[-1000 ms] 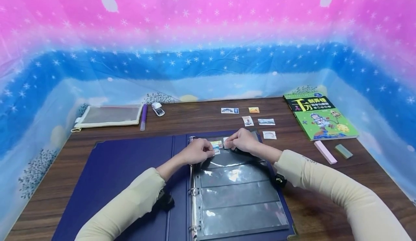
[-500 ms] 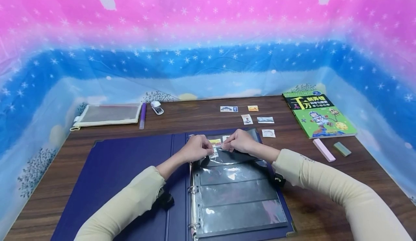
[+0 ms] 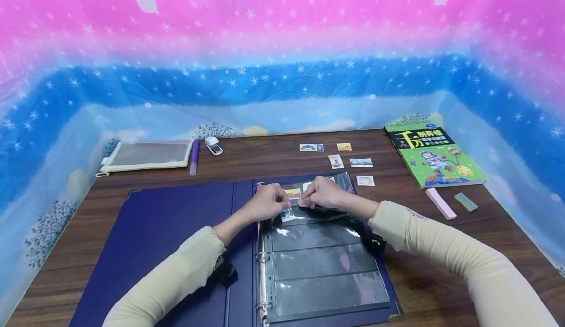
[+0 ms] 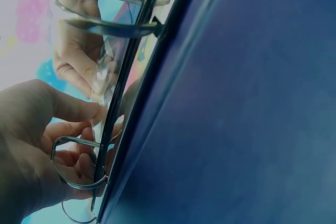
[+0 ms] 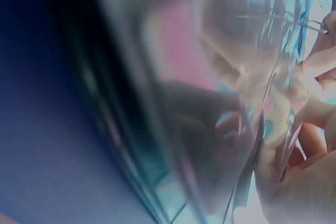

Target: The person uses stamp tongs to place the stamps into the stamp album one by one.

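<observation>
A dark album page (image 3: 326, 261) with clear pockets lies in an open blue ring binder (image 3: 176, 248). My left hand (image 3: 266, 202) pinches the top pocket's clear film near the rings. Just below its fingertips, a small stamp (image 3: 288, 215) shows behind the film. My right hand (image 3: 324, 193) pinches the same film a little to the right. Beyond the fingers are a yellow-and-red stamp (image 3: 292, 193) and a pale stamp (image 3: 305, 186), partly hidden by the right hand. In the left wrist view, thumb and fingers (image 4: 79, 111) meet at the film's edge; the right wrist view is blurred by plastic.
Several loose stamps (image 3: 335, 162) lie behind the binder. A green book (image 3: 441, 163), a pink bar (image 3: 440, 203) and a green bar (image 3: 465, 202) are at right. A mesh zip pouch (image 3: 150, 155), purple marker (image 3: 194, 158) and small white-and-grey object (image 3: 214, 146) lie at back left.
The stamp by my left fingertips has slid down toward me, behind the film. My right hand has shifted slightly left, off the pale stamp and onto the film. My left hand has hardly moved.
</observation>
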The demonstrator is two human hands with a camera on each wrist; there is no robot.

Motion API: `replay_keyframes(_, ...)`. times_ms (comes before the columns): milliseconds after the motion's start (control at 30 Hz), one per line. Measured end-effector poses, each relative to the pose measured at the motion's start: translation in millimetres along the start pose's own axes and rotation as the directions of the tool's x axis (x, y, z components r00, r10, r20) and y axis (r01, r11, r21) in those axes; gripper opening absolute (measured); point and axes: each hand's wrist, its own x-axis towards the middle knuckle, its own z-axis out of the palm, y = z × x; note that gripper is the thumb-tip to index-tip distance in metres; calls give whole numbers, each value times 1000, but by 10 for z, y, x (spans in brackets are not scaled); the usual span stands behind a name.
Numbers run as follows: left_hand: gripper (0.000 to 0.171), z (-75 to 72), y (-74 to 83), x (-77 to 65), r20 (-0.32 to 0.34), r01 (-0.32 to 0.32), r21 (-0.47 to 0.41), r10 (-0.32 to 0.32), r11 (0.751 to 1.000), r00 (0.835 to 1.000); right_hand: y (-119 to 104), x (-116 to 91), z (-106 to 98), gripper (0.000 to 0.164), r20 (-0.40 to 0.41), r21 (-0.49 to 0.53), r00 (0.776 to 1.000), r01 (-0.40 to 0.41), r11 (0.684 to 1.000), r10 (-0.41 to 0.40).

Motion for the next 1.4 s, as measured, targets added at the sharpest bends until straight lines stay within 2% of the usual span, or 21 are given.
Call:
replay_keyframes(200, 10, 6, -17, -6, 4, -29, -22, 29, 999, 1000, 33, 46, -63, 13, 68, -89, 986, 161, 983, -155)
replay_keyframes(367, 10, 10, -38, -3, 2, -29, -22, 29, 999, 1000, 43, 78, -111, 11, 126, -82, 958, 267, 960, -256)
replay_keyframes(667, 10, 14, -76, -20, -2, -43, -23, 43, 999, 999, 75, 119, -103, 11, 152, -92, 923, 369, 925, -353)
replay_keyframes(800, 10, 29, -87, -8, 5, -50, -28, 51, 998, 999, 98, 120, -142, 13, 183, -44, 914, 375, 926, -361)
replay_keyframes(900, 11, 44, -89, 8, 24, -43, -21, 44, 999, 999, 119, 127, -192, 14, 186, -20, 919, 357, 934, -347)
replay_keyframes(1033, 12, 37, -77, 2, 37, -33, -1, 33, 999, 999, 104, 150, -306, 18, 128, -10, 944, 307, 952, -304)
replay_keyframes(1167, 12, 15, -57, -18, 27, -33, 11, 33, 999, 999, 93, 208, -497, 22, -13, -46, 977, 213, 976, -214)
replay_keyframes(1267, 12, 20, -56, -15, 22, -28, 17, 28, 999, 999, 179, 270, -682, 25, -147, -99, 978, 137, 986, -150)
replay_keyframes(1400, 12, 57, -69, -21, 31, -22, 30, 21, 999, 999, 391, 312, -907, 28, -278, -133, 958, 25, 991, -62)
